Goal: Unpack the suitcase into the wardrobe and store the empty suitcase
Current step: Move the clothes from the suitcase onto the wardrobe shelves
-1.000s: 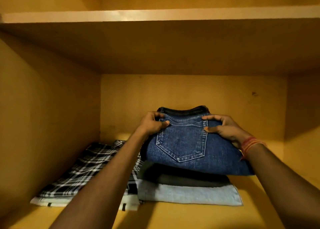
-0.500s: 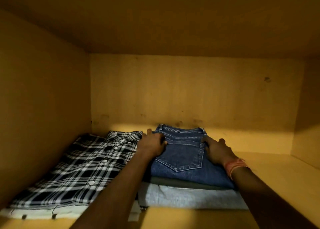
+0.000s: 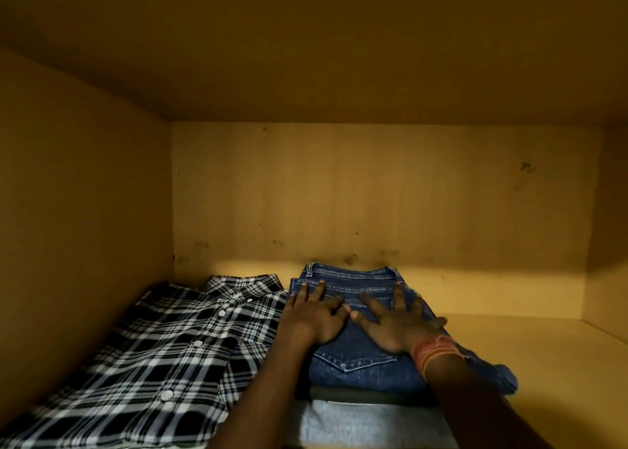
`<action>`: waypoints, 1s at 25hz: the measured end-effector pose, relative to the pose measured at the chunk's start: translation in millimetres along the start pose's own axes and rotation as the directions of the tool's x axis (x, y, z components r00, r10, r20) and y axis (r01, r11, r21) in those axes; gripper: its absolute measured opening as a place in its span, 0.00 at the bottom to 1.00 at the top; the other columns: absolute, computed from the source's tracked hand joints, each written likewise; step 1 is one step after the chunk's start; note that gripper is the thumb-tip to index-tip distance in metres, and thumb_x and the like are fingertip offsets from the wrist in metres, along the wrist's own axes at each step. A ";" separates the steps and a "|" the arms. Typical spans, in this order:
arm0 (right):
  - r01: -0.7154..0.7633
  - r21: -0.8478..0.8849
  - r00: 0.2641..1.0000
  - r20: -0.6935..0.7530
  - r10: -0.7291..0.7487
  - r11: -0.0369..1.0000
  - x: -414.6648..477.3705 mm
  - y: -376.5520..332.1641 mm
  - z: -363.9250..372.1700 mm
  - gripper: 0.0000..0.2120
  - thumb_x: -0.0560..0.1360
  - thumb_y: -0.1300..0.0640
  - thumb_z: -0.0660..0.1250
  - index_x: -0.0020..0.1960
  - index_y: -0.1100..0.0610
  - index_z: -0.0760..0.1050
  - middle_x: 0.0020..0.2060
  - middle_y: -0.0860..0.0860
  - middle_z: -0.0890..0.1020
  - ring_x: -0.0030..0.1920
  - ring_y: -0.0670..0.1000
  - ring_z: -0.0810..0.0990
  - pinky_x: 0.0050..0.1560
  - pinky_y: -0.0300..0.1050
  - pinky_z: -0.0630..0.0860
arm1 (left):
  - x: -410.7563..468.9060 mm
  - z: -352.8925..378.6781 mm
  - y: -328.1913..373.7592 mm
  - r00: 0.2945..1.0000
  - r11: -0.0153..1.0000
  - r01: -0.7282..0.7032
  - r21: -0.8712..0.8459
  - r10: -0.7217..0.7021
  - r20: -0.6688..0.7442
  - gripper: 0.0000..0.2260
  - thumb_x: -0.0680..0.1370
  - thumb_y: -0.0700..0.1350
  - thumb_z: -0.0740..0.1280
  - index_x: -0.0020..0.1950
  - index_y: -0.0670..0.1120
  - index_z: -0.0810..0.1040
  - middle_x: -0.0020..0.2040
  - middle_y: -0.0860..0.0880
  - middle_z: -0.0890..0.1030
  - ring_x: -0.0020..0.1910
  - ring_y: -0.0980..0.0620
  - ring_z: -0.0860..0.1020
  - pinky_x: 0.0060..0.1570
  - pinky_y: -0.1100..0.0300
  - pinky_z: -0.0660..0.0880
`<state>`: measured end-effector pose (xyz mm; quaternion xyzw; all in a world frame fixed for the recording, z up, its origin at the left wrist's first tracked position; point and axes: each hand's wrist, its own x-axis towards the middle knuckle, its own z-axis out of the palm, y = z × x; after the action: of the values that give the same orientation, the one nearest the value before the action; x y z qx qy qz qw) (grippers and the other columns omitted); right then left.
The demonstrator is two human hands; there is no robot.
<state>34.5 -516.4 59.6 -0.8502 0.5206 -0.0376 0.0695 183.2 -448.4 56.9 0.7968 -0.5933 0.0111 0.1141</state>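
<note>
Pressing the left hand (image 3: 312, 316) flat on a folded pair of blue denim jeans (image 3: 360, 368), with fingers straight and spread, gripping nothing. Pressing the right hand (image 3: 397, 324) flat just beside it on the same jeans, fingers also straight and spread wide, holding nothing. Holding the two thumb tips very near each other in the middle. Wearing a band of orange and red threads (image 3: 433, 350) round the right wrist.

Looking at rough, thick cloth with pale stitching, a pointed back pocket below the hands and a waistband with belt loops at the far end. Topping a small pile with the jeans: under them a thin dark folded cloth (image 3: 367, 396), and under that a soft pale grey folded cloth (image 3: 356, 421), sticking out at the near edge. Hiding parts of the pile under both arms.

Having a folded black and white checked shirt (image 3: 153, 357) lying just beside the pile on the left, flat and smooth, with small round white buttons and its collar at the far end. Covering the place between shirt and pile with the left arm.

Resting all of it on the smooth yellow-brown wooden shelf (image 3: 543, 363) inside the wardrobe, near the plain back wall (image 3: 373, 193). Showing a few small dark spots on that wall.
</note>
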 end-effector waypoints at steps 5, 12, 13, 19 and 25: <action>0.014 0.011 1.000 -0.016 -0.014 1.000 -2.1 2.0 7.6 0.33 0.71 0.24 0.42 0.73 0.30 0.39 0.75 0.50 0.31 0.75 0.64 0.36 0.67 0.76 0.44 | -11.8 8.1 -2.0 0.972 1.000 -0.008 0.026 0.014 -0.236 0.23 0.80 0.61 0.51 0.70 0.54 0.70 0.77 0.46 0.60 0.75 0.42 0.57 0.71 0.46 0.57; 0.002 0.035 1.000 -0.028 -0.001 0.999 -1.9 3.4 8.1 0.33 0.71 0.24 0.42 0.73 0.30 0.39 0.75 0.50 0.31 0.75 0.64 0.35 0.68 0.75 0.45 | -5.0 11.8 -4.1 0.976 0.999 0.007 -0.031 -0.014 -0.217 0.22 0.79 0.61 0.53 0.68 0.53 0.72 0.76 0.46 0.63 0.74 0.43 0.60 0.70 0.48 0.60; 0.000 0.045 1.000 -0.028 0.001 0.999 -2.4 3.8 8.6 0.33 0.71 0.24 0.42 0.73 0.30 0.39 0.75 0.50 0.31 0.75 0.63 0.35 0.68 0.75 0.45 | -7.5 12.7 -3.5 0.965 0.999 -0.002 -0.032 -0.006 -0.261 0.22 0.79 0.61 0.54 0.64 0.51 0.76 0.72 0.45 0.68 0.71 0.42 0.65 0.67 0.49 0.65; 0.036 0.057 0.997 -0.066 -0.032 0.998 -6.1 4.6 10.5 0.32 0.72 0.25 0.42 0.73 0.31 0.39 0.75 0.51 0.32 0.75 0.64 0.36 0.68 0.74 0.45 | -30.0 4.7 4.8 0.858 0.998 0.044 0.054 -0.010 -0.514 0.18 0.78 0.55 0.58 0.40 0.42 0.78 0.42 0.46 0.75 0.43 0.46 0.75 0.46 0.51 0.77; 0.067 0.094 0.991 -0.121 -0.056 0.993 -11.0 5.3 14.1 0.30 0.74 0.27 0.44 0.74 0.32 0.45 0.77 0.51 0.38 0.75 0.65 0.40 0.68 0.73 0.47 | -61.3 4.8 12.1 0.959 0.993 0.113 0.042 -0.098 -0.266 0.20 0.81 0.57 0.51 0.54 0.45 0.77 0.54 0.42 0.79 0.52 0.43 0.78 0.53 0.49 0.75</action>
<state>26.8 -507.9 44.9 -0.8577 0.4948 -0.1156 0.0787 153.1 -394.8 44.9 0.8215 -0.5292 0.1276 0.1697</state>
